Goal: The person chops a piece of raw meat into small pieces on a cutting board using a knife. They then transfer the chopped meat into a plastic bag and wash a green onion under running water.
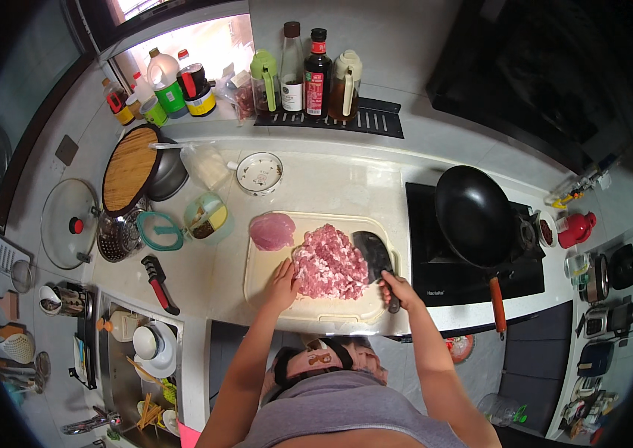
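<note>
A heap of chopped raw meat (330, 263) lies in the middle of a cream cutting board (271, 297). My right hand (399, 288) is closed around the handle of a dark cleaver (371, 255), whose broad blade rests beside the heap's right edge. At the heap's left edge, my left hand (284, 285) lies with its fingertips against the meat, gripping nothing that shows. A whole piece of raw meat (273, 231) sits at the board's upper left, apart from the heap.
A black wok (473, 215) stands on the cooktop (451, 288) at right. Left are a red-handled knife sharpener (158, 284), a teal-rimmed lid (160, 231), a seasoning box (209, 217) and a sink (120, 386) with dishes. A white bowl (259, 172) and bottles (317, 73) stand behind the board.
</note>
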Motion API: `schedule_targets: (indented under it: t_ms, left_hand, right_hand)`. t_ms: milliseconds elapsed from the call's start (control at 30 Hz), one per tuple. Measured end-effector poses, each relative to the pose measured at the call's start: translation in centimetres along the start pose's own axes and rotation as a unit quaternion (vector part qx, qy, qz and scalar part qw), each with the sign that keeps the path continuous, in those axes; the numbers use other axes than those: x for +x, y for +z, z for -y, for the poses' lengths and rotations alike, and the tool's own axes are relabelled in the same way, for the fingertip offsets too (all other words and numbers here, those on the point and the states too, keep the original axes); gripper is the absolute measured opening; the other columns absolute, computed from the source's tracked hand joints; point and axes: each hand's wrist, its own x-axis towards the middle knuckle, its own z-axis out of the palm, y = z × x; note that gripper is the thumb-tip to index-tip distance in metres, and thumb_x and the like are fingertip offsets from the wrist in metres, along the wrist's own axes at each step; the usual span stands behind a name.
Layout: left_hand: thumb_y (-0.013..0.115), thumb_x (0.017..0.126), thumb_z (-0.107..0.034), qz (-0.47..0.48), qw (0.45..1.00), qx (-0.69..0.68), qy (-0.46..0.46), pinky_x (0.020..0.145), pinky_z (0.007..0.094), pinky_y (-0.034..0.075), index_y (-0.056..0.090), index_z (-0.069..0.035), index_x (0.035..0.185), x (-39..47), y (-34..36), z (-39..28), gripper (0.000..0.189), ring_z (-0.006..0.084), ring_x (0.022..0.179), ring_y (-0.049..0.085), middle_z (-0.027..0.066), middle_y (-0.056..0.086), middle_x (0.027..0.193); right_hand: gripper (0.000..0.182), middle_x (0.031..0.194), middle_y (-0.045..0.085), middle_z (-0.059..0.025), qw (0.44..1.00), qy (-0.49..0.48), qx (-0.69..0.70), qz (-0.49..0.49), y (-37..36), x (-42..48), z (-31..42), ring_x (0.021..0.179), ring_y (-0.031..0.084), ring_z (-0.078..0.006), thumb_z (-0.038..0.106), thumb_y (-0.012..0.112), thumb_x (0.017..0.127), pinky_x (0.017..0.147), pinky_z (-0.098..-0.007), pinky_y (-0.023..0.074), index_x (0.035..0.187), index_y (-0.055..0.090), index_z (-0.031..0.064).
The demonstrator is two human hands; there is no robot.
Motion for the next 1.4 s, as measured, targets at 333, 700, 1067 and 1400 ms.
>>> schedule_targets:
  t_ms: [333, 700, 1067, 1400]
  left_hand:
    - [0.052, 0.083, -0.024, 0.007, 1.0, -0.006, -0.007, 0.105, 0.0367, 0.026, 0.04, 0.002, 0.126, -0.2, -0.2, -0.1, 0.052, 0.032, 0.127, 0.031, 0.0179, 0.033, 0.137]
    - [0.049, 0.085, -0.027, 0.007, 1.0, 0.004, -0.02, 0.105, 0.0356, 0.026, 0.039, 0.001, 0.127, -0.2, -0.3, -0.2, 0.052, 0.0296, 0.127, 0.03, 0.015, 0.034, 0.137]
    - [0.053, 0.083, -0.026, -0.016, 1.0, -0.005, -0.026, 0.104, 0.0361, 0.027, 0.041, 0.001, 0.127, -0.6, -0.1, -0.5, 0.053, 0.0302, 0.126, 0.032, 0.0155, 0.035, 0.136]
    - [0.055, 0.082, -0.023, -0.028, 0.998, -0.05, -0.023, 0.104, 0.0374, 0.028, 0.042, 0.002, 0.125, -0.6, -0.1, -0.5, 0.051, 0.0327, 0.125, 0.033, 0.0186, 0.036, 0.134]
  right_hand:
    - [0.053, 0.056, 0.058, -0.0175, 0.746, -0.293, -0.546, -0.244, 12.5, -1.1, 0.0, 0.053, 0.061, -0.0268, 0.05, 0.055, 0.08, 0.049, -0.0372, 0.0473, 0.077, 0.058, -0.0028]
    - [0.038, 0.071, 0.063, -0.0159, 0.73, -0.417, -0.488, -0.237, 10.3, -3.5, 3.5, 0.066, 0.061, -0.031, 0.04, 0.064, 0.076, 0.058, -0.036, 0.0483, 0.093, 0.063, 0.0054]
    - [0.039, 0.049, 0.048, -0.0015, 0.968, -0.127, -0.213, -0.047, 1.9, 7.9, 8.2, 0.036, 0.04, -0.0092, 0.039, 0.061, 0.083, 0.035, -0.0243, 0.0315, 0.066, 0.054, 0.0039]
    - [0.038, 0.052, 0.049, -0.0011, 0.943, -0.041, -0.316, 0.093, 4.7, 10.9, 11.1, 0.04, 0.043, -0.0094, 0.042, 0.061, 0.082, 0.037, -0.0249, 0.0358, 0.066, 0.053, 0.0077]
